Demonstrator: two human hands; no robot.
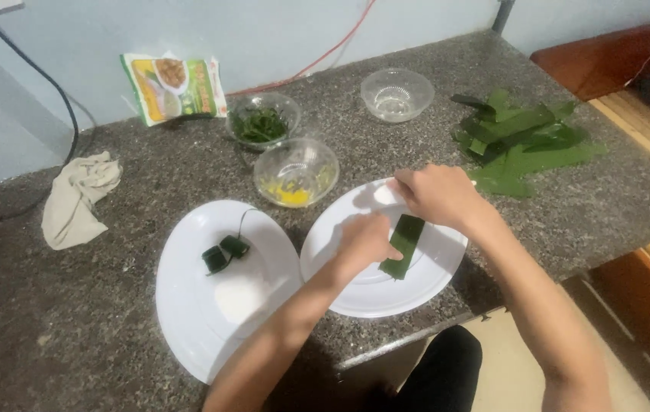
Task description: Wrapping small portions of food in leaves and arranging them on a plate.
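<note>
The left hand (363,240) lay on the round white plate (431,267) with its fingers curled onto the near side of a folded green leaf strip (403,244), pinning it; whether they pinched the strip or only pressed it flat could not be told. The right hand (435,192) reached in from the far side, its fingers bent down over the strip's upper end, seemingly gripping or creasing that end, though the fingertips themselves were hidden under the hand. The strip sat between the two sets of fingers, angled across the middle of the plate, its lower end free just past the left fingers. To the left of the left fingers, well apart, two small finished leaf parcels (224,252) rested on an oval white plate (210,320). Beyond the right fingers stood a glass bowl with yellow residue (296,174), a bowl of dark greens (262,122) and an empty glass bowl (396,93); off to their right lay a pile of loose leaves (527,141). In my judgement, folding well here called for keeping the left fingers firm on the strip so it could not spring open, and making each crease tight and square with the right fingers before shifting the grip.
</note>
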